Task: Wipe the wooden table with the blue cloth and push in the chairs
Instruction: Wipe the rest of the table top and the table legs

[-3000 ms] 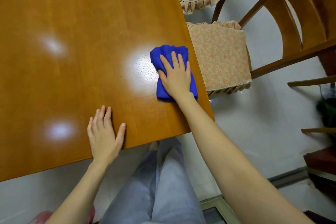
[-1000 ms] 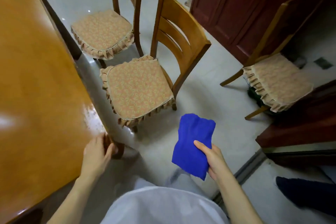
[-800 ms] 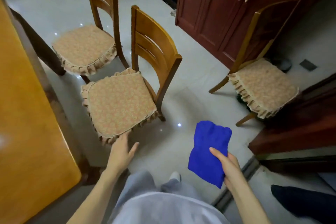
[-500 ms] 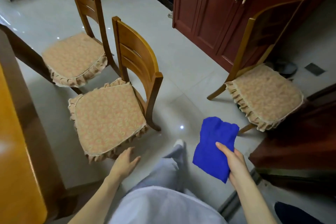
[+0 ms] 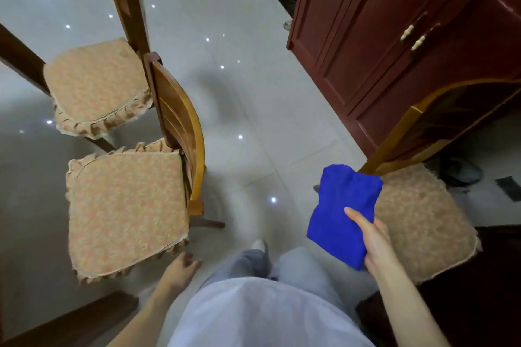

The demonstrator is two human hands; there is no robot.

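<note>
Swung round: nearest chair (image 5: 124,203) now left of both hands.
Left hand (image 5: 180,265), loosely curled, empty, hangs beside its seat corner, nearer for the push; right hand (image 5: 376,245) pinches the blue cloth (image 5: 342,211) farther right.

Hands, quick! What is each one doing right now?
Left hand: open, holding nothing.
Right hand: holding the cloth.

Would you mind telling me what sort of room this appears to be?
Probably a home dining room: wooden chairs with frilled patterned seat cushions stand on a glossy pale tiled floor, beside a dark red wooden cabinet.
</note>
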